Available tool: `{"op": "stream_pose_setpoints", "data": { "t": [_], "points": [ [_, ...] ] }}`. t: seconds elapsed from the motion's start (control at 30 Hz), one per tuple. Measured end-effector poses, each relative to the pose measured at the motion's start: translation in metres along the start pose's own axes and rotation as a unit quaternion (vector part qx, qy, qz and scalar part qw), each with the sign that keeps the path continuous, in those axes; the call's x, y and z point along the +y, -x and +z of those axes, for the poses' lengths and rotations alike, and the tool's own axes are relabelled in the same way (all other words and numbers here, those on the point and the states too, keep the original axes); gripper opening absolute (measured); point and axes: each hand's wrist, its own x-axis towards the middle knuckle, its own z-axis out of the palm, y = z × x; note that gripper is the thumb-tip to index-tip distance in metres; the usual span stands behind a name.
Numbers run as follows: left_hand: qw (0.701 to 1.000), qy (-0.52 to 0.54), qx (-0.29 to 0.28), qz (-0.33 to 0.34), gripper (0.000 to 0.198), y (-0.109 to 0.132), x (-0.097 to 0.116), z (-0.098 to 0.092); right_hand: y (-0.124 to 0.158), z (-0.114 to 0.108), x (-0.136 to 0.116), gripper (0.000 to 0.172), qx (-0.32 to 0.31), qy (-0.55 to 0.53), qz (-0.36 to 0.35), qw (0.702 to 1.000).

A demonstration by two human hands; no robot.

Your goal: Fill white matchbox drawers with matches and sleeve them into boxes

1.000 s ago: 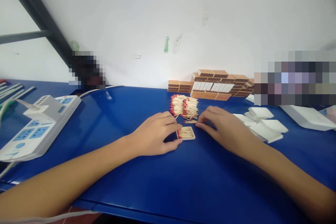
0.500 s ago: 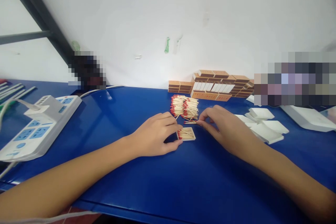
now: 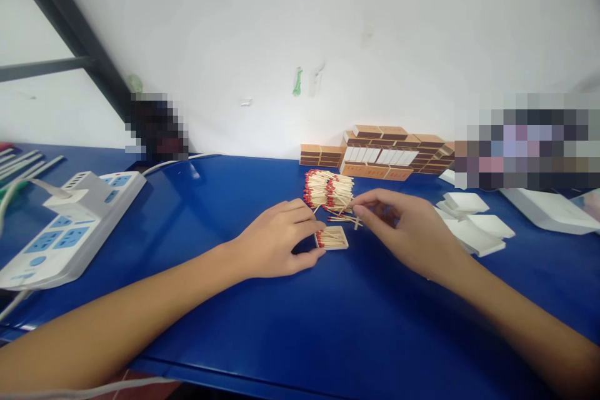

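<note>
A small white matchbox tray (image 3: pixel 344 246) lies on the blue table with red-headed matches (image 3: pixel 332 238) inside. My left hand (image 3: pixel 276 240) rests at its left end, thumb and fingers closed around that end. Behind the tray is a large pile of matches (image 3: pixel 338 190), heads mostly to the left. Several loose matches lie between pile and tray, some crossed. At the pile's right front edge, my right hand (image 3: pixel 403 219) pinches thumb and forefinger together on what looks like a match end.
Brown matchboxes (image 3: pixel 375 172) are stacked along the white wall. White empty trays (image 3: pixel 482 231) lie to the right, near a larger white box (image 3: pixel 548 209). A power strip (image 3: pixel 70 231) with a plugged-in adapter and cables sits on the left.
My right fingertips have moved slightly up, from the loose matches to the pile's edge. Some loose matches now lie crossed where they were. My left hand and the tray stay nearly still.
</note>
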Motion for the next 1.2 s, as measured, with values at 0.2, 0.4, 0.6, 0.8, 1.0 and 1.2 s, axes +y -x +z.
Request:
{"op": "stream_pose_setpoints", "data": {
  "t": [0.2,0.4,0.6,0.8,1.0,1.2],
  "points": [
    [1.000,-0.005,0.023,-0.012,0.029,0.000,-0.001,-0.001,-0.003,-0.005,-0.005,0.037,-0.032,-0.129,0.078,0.988],
    [1.000,-0.010,0.020,-0.013,0.030,0.000,0.001,-0.001,0.000,0.001,-0.009,0.044,-0.054,-0.130,0.053,0.989],
    [1.000,-0.009,0.024,-0.007,0.029,0.000,0.001,-0.001,0.002,0.001,-0.007,0.032,-0.048,-0.107,0.022,0.993],
    [1.000,-0.015,0.018,-0.002,0.034,0.000,0.003,-0.001,0.006,-0.004,-0.011,0.021,-0.025,-0.012,-0.075,0.997],
    [0.999,-0.011,0.038,-0.002,0.045,-0.001,0.008,0.000,0.010,-0.006,-0.016,0.025,-0.030,0.117,-0.200,0.972],
    [0.998,0.016,0.040,-0.036,0.046,-0.001,0.010,0.001,0.014,0.002,-0.011,0.029,-0.055,0.122,-0.207,0.969]
  ]
}}
